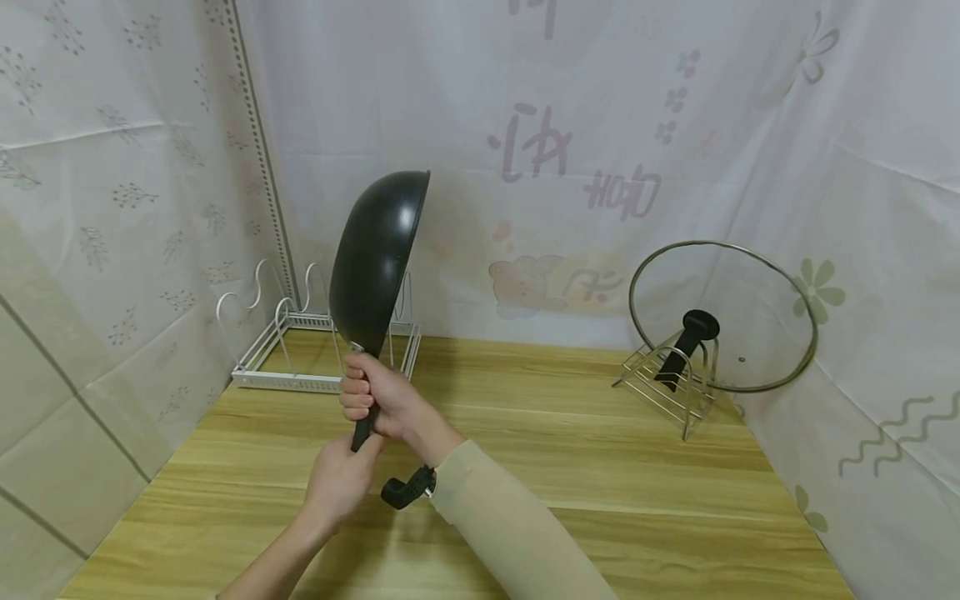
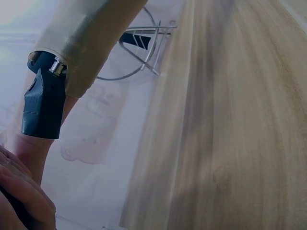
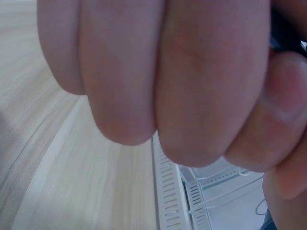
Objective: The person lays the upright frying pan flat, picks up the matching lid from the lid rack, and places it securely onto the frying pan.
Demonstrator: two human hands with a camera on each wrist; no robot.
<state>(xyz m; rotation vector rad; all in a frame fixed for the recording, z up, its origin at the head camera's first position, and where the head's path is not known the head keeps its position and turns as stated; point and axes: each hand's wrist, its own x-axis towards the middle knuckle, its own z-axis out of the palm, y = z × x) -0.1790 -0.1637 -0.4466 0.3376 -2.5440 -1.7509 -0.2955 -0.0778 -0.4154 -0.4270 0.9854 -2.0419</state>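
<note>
Holds black wok [image 1: 378, 258] up off worktop [image 1: 585, 467], left of centre, bowl on top, handle [image 1: 362, 433] pointing down and near, open side facing right. Looks stiff, probably fairly heavy and top-heavy in this pose; not fragile, smooth shell likely slippery. Best taken by handle close under bowl, with second grip lower down against tipping. Grips upper handle with right hand [image 1: 378, 396], fingers curled and packed together, bowl directly above. Pinches handle's near end with left hand [image 1: 341, 475], thumb along it, other fingers mostly hidden in head view. Partly hides white rack [image 1: 288, 382] behind, far left. Shows glass lid [image 1: 750, 292] at wire stand [image 1: 686, 408], far right, well apart from both hands.
</note>
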